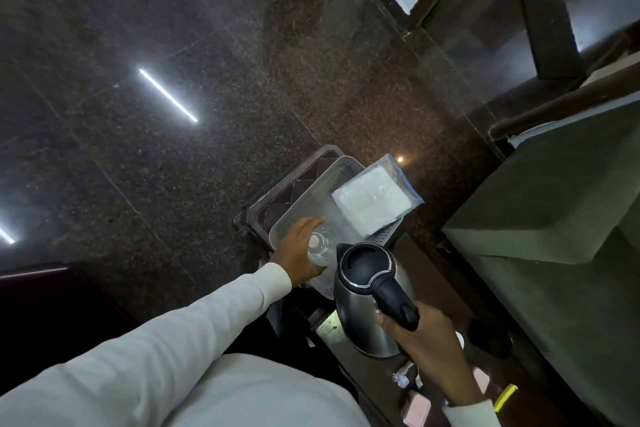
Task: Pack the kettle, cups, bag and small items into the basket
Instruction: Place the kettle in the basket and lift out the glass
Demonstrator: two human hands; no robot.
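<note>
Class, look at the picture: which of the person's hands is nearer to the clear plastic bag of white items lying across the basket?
Left. The left hand holds a clear bottle inside the basket, just below the bag. The right hand grips the kettle handle, farther back.

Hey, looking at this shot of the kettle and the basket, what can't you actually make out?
- Head view: the basket's near end, hidden by the left hand, the clear bottle it grips and the kettle.
- What the bag holds: only a white block shows.
- Small items by the right hand: dim, too small to identify.
</note>
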